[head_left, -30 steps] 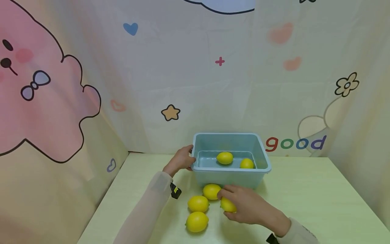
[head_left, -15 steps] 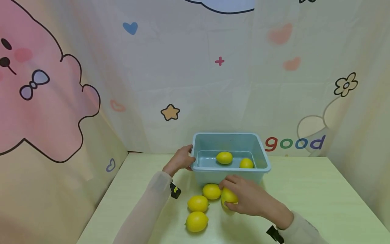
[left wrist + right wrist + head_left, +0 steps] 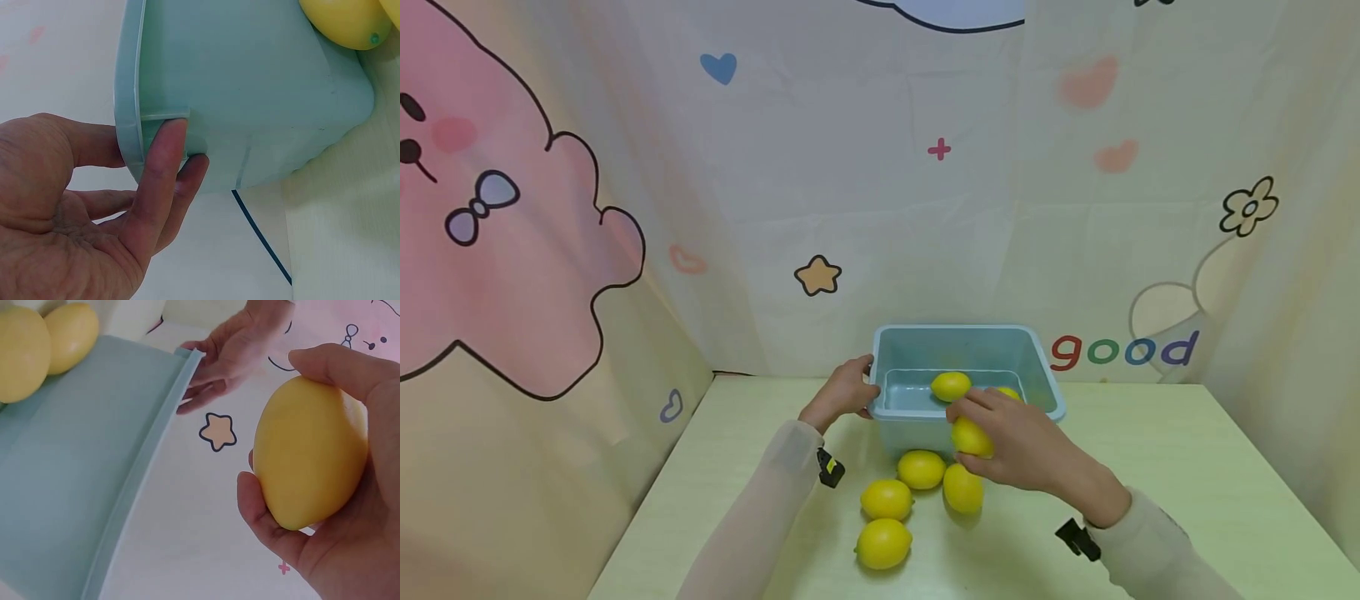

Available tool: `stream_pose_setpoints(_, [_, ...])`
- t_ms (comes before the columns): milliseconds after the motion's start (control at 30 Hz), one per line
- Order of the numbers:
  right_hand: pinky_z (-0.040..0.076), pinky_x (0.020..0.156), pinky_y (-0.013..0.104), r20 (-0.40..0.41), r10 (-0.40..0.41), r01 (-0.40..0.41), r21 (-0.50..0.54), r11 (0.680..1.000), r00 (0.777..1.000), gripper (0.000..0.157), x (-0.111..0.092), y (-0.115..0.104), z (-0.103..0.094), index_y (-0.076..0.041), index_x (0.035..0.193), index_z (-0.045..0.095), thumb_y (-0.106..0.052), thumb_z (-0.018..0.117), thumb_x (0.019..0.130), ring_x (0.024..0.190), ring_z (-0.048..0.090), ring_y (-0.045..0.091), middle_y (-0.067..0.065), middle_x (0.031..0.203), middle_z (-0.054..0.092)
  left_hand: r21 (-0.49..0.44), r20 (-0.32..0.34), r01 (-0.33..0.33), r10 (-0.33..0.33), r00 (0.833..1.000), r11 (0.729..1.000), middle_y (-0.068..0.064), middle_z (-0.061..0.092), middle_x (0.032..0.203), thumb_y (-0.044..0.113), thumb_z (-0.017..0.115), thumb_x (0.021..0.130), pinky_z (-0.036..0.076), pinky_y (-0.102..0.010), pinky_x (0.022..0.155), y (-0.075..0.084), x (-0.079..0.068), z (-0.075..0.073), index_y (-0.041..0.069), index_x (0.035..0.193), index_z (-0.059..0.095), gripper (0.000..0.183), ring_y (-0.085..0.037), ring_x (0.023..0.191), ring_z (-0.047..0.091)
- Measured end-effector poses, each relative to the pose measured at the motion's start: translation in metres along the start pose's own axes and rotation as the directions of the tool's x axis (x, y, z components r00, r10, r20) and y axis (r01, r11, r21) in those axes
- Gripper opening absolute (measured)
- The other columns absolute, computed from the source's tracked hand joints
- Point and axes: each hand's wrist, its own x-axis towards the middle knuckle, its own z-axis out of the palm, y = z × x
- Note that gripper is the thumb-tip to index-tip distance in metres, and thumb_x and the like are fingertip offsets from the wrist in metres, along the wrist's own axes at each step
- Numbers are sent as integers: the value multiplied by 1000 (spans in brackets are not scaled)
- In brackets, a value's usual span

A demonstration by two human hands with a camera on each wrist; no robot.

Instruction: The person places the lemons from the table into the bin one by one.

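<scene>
My left hand (image 3: 841, 390) grips the left rim of a light blue plastic bin (image 3: 917, 429); in the left wrist view its fingers (image 3: 164, 169) curl round the edge beside a small ledge. My right hand (image 3: 1026, 442) holds a yellow lemon (image 3: 312, 450) between thumb and fingers. In the head view, this lemon overlaps the bin's front wall, just under the rim. Inside the bin lies one lemon (image 3: 951, 387), and a second lemon (image 3: 1011, 392) is mostly hidden behind my right hand. Several more lemons (image 3: 887, 500) lie on the table in front.
A pale green table (image 3: 1135, 467) bears the bin near its back edge. Behind rises a fabric backdrop (image 3: 880, 208) printed with a star, hearts and the word "good". The nearest loose lemon (image 3: 963, 489) lies below my right hand.
My right hand has lifted its lemon up and away from the table toward the bin's front rim, uncovering another lemon beneath. My left hand has stayed on the bin.
</scene>
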Motion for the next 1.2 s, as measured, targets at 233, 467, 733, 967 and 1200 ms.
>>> stream_pose_setpoints(233, [51,66,22,-51,-16,16,-13,1000,999,41,9,8,-12,-19,111,61,-32,80,78,87,56,12,-5,107,62,-2,0,-1,1,1000,1000,-19,55,130,3,58,90,61,-31,56,-1,1,-1,6,141,46,53,-26,90,65])
stream_pose_setpoints(467, [52,66,22,-87,-22,21,-17,1000,996,38,20,15,-22,-17,110,61,-29,79,79,82,55,11,-2,105,63,1,0,0,0,1000,1000,-20,55,132,3,58,90,61,-31,56,-1,1,-1,7,141,46,53,-26,90,65])
stream_pose_setpoints(733, [44,56,18,-92,20,-21,-17,1000,996,38,33,24,-33,-16,112,62,-30,78,81,76,53,12,1,106,65,9,9,-9,9,1000,1000,-24,53,134,2,56,90,62,-33,58,0,0,-1,6,141,46,52,-28,92,66])
stream_pose_setpoints(967, [44,57,22,-87,54,-54,0,999,995,38,45,29,-40,-15,111,61,-30,78,81,77,54,16,2,101,62,13,9,-13,13,1000,1000,-19,55,126,1,56,90,62,-34,58,2,-1,-1,6,137,49,48,-26,90,65])
stream_pose_setpoints(1200, [50,64,26,-65,69,-70,-12,997,995,38,56,39,-44,-14,113,61,-29,77,81,84,56,19,3,107,64,8,4,-11,10,1000,1000,-19,55,126,1,56,90,61,-31,55,1,0,0,6,138,49,49,-25,88,65])
